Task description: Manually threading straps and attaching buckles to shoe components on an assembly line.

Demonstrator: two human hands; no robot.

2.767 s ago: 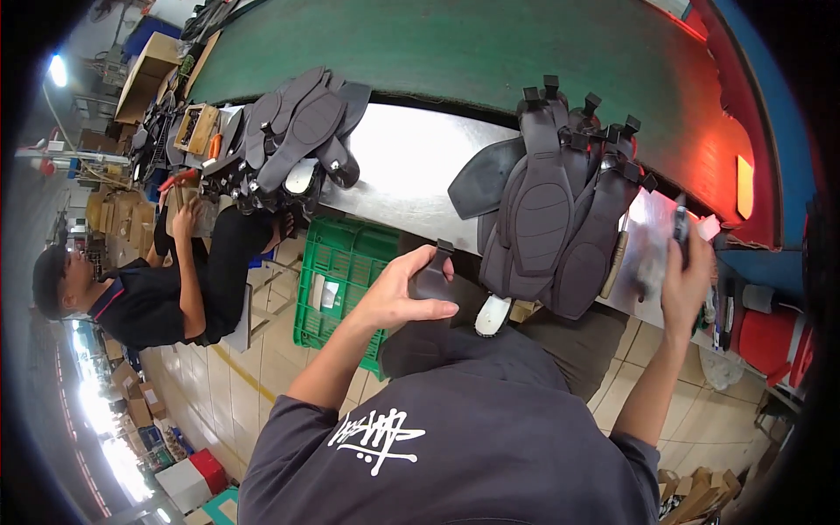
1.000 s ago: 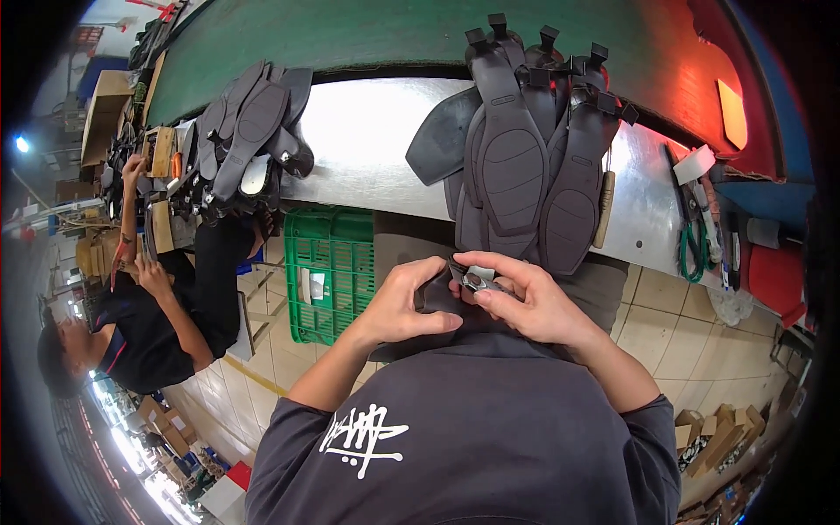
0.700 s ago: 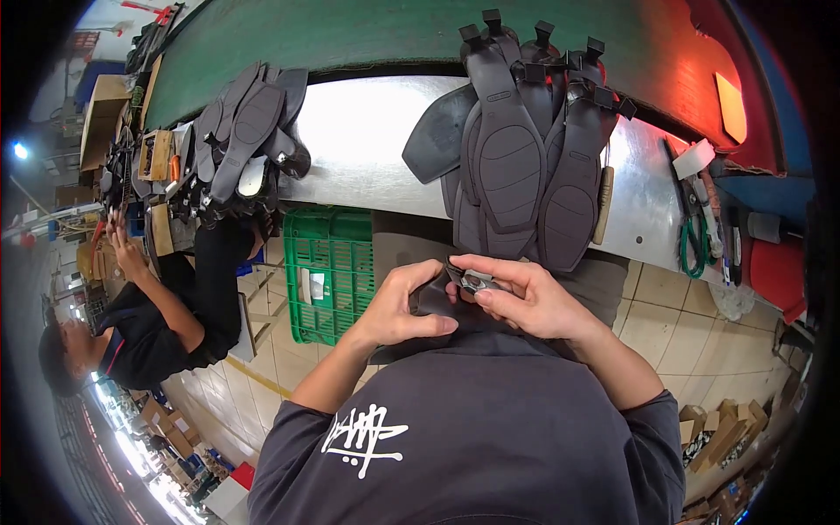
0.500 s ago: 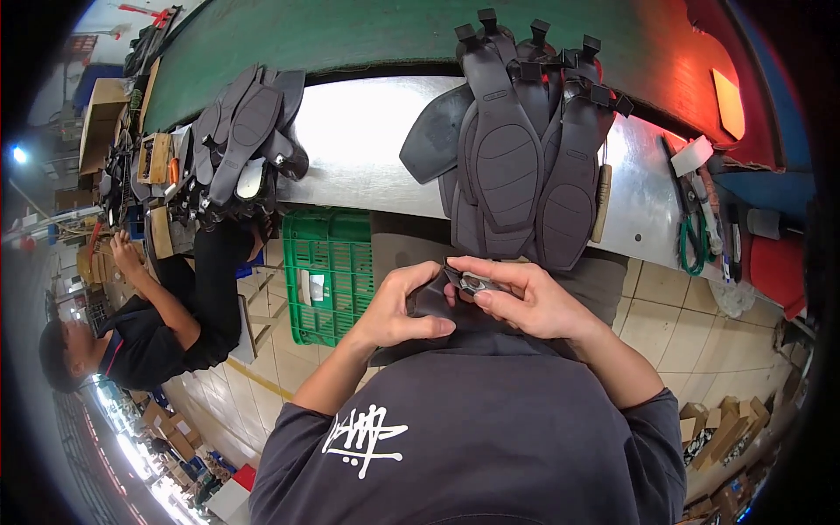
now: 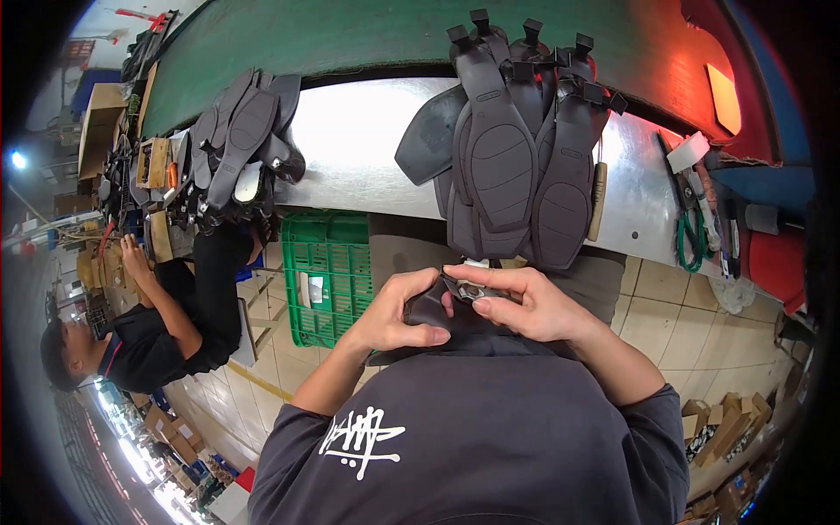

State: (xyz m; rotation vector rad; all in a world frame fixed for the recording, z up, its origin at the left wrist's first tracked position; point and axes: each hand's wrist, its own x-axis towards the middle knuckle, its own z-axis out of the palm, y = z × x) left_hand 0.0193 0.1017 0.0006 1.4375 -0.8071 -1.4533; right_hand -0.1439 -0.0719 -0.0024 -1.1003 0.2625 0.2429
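Over my lap my left hand (image 5: 391, 312) is wrapped around a dark, smooth shoe (image 5: 426, 310), thumb along its near side. Most of that shoe is covered by my fingers and merges with my dark clothes. My right hand (image 5: 540, 306) pinches a small dark, shiny piece (image 5: 471, 290) with a pale ring-like mark, between thumb and fingers. It lies against the shoe; I cannot tell whether it is fixed to it. Just beyond my hands, several dark heeled shoes (image 5: 501, 162) lie piled sole-up on the metal table, their block heels pointing away.
Another pile of dark shoes (image 5: 241, 131) lies at the left of the metal table (image 5: 359, 131). A green crate (image 5: 328, 271) stands below. Green-handled scissors (image 5: 691, 241) and other tools lie right. At the left, another person (image 5: 149, 324) sits working. Cardboard boxes (image 5: 726, 429) stand behind right.
The view has shifted slightly. Both hands keep their hold, and the small shiny piece shows a little more between my right fingers. The other person's raised hand has moved slightly.
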